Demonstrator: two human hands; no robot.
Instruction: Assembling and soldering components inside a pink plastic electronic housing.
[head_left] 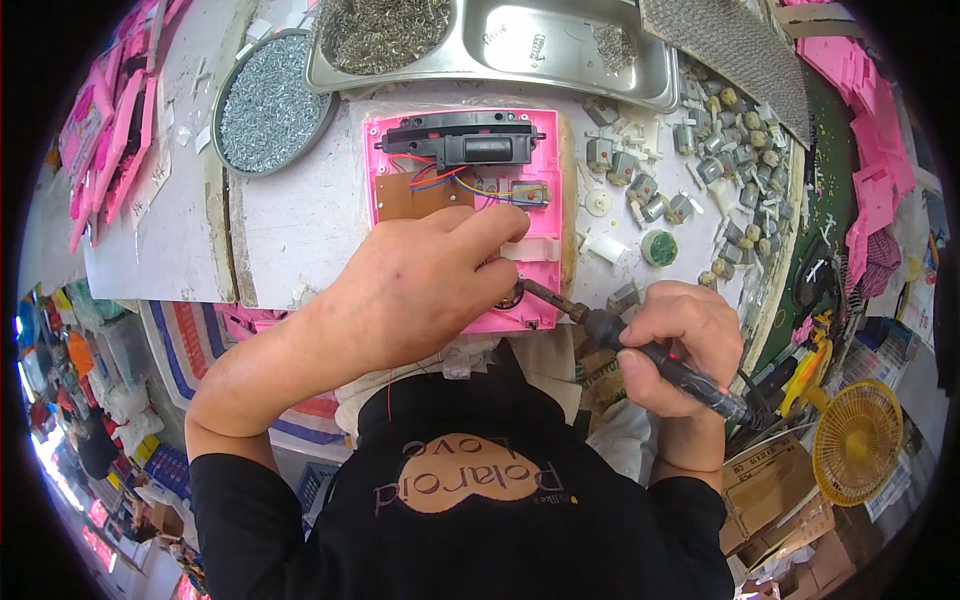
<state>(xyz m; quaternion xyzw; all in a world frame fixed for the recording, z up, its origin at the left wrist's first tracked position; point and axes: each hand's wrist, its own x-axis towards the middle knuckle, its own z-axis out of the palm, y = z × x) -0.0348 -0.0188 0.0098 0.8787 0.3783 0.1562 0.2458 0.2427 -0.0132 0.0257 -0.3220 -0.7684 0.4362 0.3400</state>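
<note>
A pink plastic housing [546, 165] lies open on the table in front of me. Inside it are a black plastic box [488, 150], a brown circuit board [398, 200], a small motor [530, 194] and red, blue and yellow wires. My left hand [410, 275] reaches over the housing, its fingers closed near the lower right part; whatever they pinch is hidden. In my right hand [690, 345] is a black soldering iron [602, 326], gripped by its handle. Its metal tip points left, close to my left fingertips and a round part mostly covered by the hand.
Beyond the housing stands a metal tray [465, 62] holding small metal parts. A round bowl of screws [275, 105] is at far left. Several small motors [712, 168] and a green-topped spool [658, 248] lie at right. A yellow fan [857, 442] stands at lower right.
</note>
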